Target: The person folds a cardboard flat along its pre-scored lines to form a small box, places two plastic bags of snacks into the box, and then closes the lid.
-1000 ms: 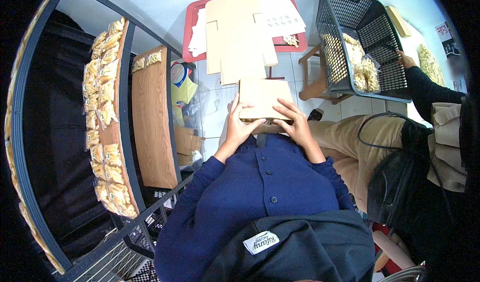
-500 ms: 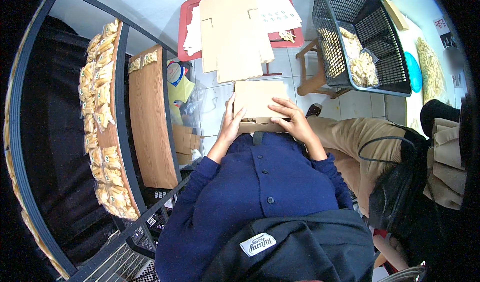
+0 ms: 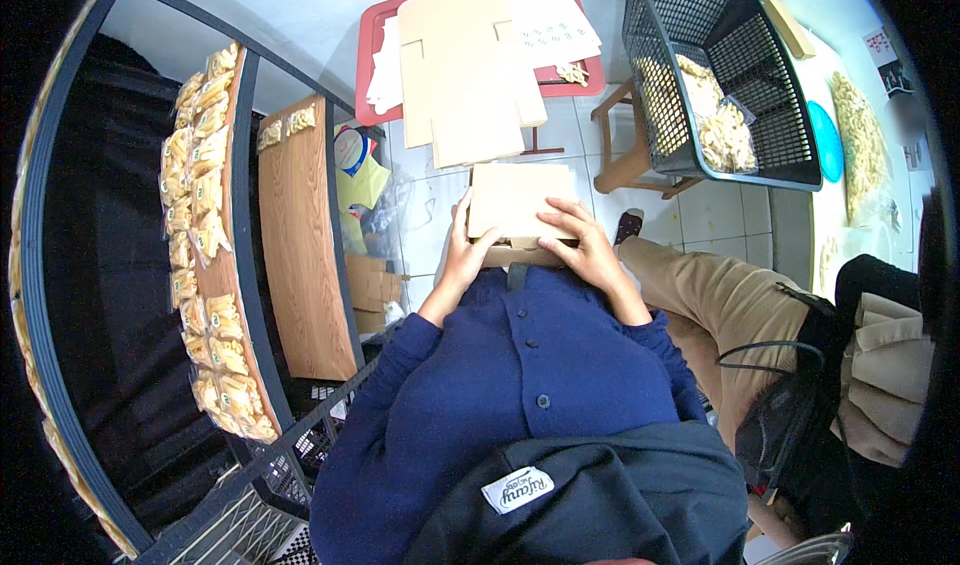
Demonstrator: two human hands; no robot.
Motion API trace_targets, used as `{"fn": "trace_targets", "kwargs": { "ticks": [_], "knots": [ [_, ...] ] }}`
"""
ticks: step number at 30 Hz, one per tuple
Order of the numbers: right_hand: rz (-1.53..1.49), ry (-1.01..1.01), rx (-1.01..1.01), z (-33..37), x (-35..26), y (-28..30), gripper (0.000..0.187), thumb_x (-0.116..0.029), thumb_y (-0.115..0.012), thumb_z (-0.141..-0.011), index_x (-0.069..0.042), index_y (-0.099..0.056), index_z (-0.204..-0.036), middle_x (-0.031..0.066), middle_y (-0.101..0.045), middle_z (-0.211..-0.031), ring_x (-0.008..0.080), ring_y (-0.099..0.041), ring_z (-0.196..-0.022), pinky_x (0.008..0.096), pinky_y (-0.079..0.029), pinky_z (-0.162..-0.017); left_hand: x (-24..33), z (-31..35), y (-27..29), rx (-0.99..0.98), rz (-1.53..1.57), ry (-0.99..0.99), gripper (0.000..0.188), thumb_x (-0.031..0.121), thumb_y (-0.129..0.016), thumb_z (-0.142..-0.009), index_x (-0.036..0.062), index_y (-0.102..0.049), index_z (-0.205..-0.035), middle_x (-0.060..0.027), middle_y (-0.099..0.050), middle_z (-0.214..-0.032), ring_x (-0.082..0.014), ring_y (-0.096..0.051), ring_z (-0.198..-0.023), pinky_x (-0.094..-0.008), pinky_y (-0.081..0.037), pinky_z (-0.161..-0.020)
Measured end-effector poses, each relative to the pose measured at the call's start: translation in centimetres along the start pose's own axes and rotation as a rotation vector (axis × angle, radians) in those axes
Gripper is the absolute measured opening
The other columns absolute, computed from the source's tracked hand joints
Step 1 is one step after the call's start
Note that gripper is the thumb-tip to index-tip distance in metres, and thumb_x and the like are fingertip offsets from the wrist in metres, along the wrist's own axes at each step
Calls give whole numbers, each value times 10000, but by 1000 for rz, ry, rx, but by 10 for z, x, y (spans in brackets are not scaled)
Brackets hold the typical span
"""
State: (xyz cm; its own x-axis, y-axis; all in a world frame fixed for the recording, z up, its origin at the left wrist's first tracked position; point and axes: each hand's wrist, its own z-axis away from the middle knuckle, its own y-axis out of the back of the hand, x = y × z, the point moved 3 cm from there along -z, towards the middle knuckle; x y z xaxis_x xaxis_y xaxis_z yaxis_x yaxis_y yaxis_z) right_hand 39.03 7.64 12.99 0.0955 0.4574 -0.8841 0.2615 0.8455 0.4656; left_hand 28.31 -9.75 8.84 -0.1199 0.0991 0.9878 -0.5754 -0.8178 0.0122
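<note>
Close in front of my body is a small tan cardboard box [image 3: 512, 197], its broad face up and its near edge toward me. My left hand [image 3: 462, 260] grips its left side, with the thumb at the near left corner. On the right, my right hand [image 3: 585, 250] lies with fingers over the top face and the thumb at the near edge. A folded flap shows along that near edge, partly behind my thumbs. Just beyond the box, flat cardboard box blanks [image 3: 455, 75] are stacked on a red table [image 3: 375, 25].
Shelves on the left hold several packets of pale snacks [image 3: 205, 165], beside a wooden board [image 3: 300, 245]. At the right, a black plastic crate [image 3: 735, 170] with more packets rests on a wooden stool [image 3: 622, 155]. Another person's leg in tan trousers [image 3: 700, 275] reaches in from the right.
Both hands stay on the box with little movement. The other person at the right has shifted, and more of that person's foot now shows.
</note>
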Motion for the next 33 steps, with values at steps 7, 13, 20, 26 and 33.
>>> {"fn": "trace_targets", "kwargs": {
  "ticks": [7,13,20,26,33],
  "knots": [
    [-12,-23,38,4,6,-2,369,-294,-685,-762,-84,-649,-1062,161,-531,-1226,318,-453,-1193,472,-235,-1075,7,1,-6,3,14,9,721,139,-657,-787,22,-266,-1382,-151,-367,-1347,-233,-376,-1235,-327,-318,-1020],
    [-21,-43,66,7,12,-4,367,-299,-678,-768,-87,-647,-1066,158,-532,-1227,317,-467,-1183,474,-236,-1072,10,2,-10,-67,54,29,807,89,-716,-724,51,-251,-1382,-149,-343,-1358,-229,-358,-1249,-331,-323,-1025],
    [21,-18,116,7,7,-2,372,-278,-716,-734,-55,-654,-1025,179,-546,-1185,328,-493,-1141,429,-344,-1007,-3,-5,-5,-101,221,85,821,-22,-617,-721,74,-191,-1416,-134,-329,-1365,-237,-338,-1264,-345,-308,-1039],
    [1,-37,143,4,4,0,374,-263,-760,-683,-28,-668,-960,189,-559,-1151,323,-512,-1109,396,-413,-938,3,2,-12,-64,61,7,729,-17,-551,-754,71,-230,-1402,-128,-323,-1378,-230,-337,-1265,-329,-285,-1047],
    [13,-24,159,3,6,2,372,-272,-768,-670,-29,-675,-936,186,-571,-1129,322,-518,-1094,399,-417,-930,4,0,-12,-43,44,24,739,-16,-551,-740,67,-230,-1401,-125,-327,-1377,-226,-334,-1268,-328,-285,-1047]
  ]
}}
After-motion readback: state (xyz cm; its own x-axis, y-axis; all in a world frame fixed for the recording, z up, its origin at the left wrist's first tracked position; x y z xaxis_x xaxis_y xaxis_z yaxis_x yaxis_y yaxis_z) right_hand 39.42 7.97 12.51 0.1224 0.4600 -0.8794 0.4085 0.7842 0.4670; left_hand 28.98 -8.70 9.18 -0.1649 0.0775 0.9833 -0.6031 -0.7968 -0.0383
